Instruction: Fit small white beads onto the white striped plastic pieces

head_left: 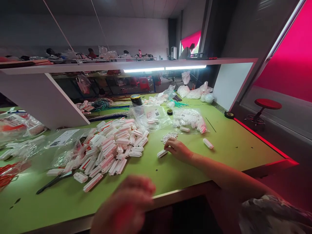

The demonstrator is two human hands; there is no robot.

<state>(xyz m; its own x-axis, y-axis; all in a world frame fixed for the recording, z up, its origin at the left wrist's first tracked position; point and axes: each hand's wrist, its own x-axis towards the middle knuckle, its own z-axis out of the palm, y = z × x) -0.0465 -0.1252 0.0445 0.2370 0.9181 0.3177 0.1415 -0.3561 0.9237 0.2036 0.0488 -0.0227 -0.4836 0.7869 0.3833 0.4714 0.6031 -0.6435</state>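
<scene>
My right hand (179,150) is over the table, its fingers bent down and drawn together in a pinch. Its fingertips are beside a small heap of tiny white parts (169,137) and the end of a white plastic housing (162,153) lying on the table. Whatever is between those fingertips is too small or hidden to make out. Closer to me, my left hand (125,203) hangs in front of the table edge, smeared by motion, so its grip is unclear. A large pile of similar white housings (109,146) lies left of centre.
Black-handled scissors (52,183) lie front left. A bag of white pieces (188,119), a clear labelled bag (152,117) and tape rolls (136,99) are farther back. A single housing (208,143) lies to the right. A shelf (102,67) with lights spans the table; a red stool (268,104) stands beyond.
</scene>
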